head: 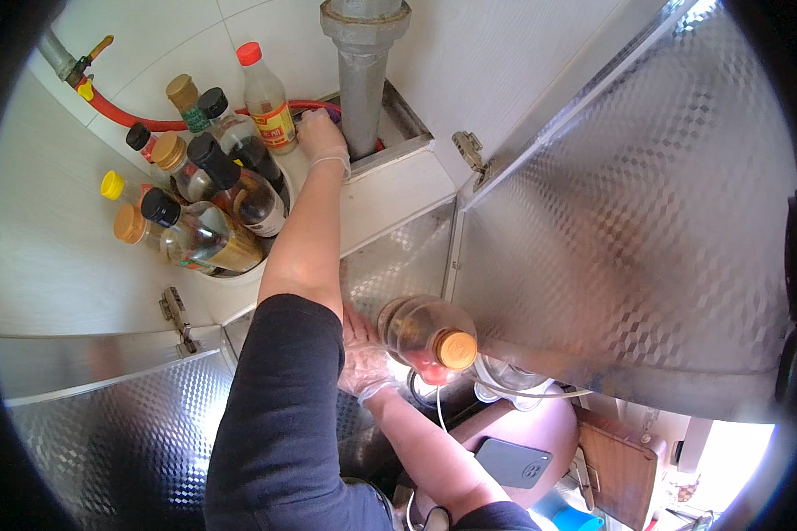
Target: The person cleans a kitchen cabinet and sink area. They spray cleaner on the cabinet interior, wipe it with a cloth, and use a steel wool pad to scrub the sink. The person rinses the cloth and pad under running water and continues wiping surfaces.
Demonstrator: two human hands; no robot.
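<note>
My left hand (322, 136), in a clear plastic glove, reaches into a cabinet between a red-capped glass bottle (270, 109) and a grey drain pipe (362, 86). Its fingers curl down and are partly hidden; a small dark purple thing (334, 114) shows beside them, and whether they grip it cannot be told. Several capped sauce and seasoning bottles (206, 226) stand close together in a round white tray (222, 279) left of this forearm. Lower down, my right hand (365, 362), gloved too, rests with fingers extended near a large clear plastic jug (412, 325) with an orange cap.
A red hose (123, 118) runs behind the bottles from a valve. Patterned metallic cabinet doors stand open at right (624, 252) and left (126, 438). Below lie a round pink surface (551, 431) bearing a dark flat device (515, 461), white cables and a wooden board (621, 464).
</note>
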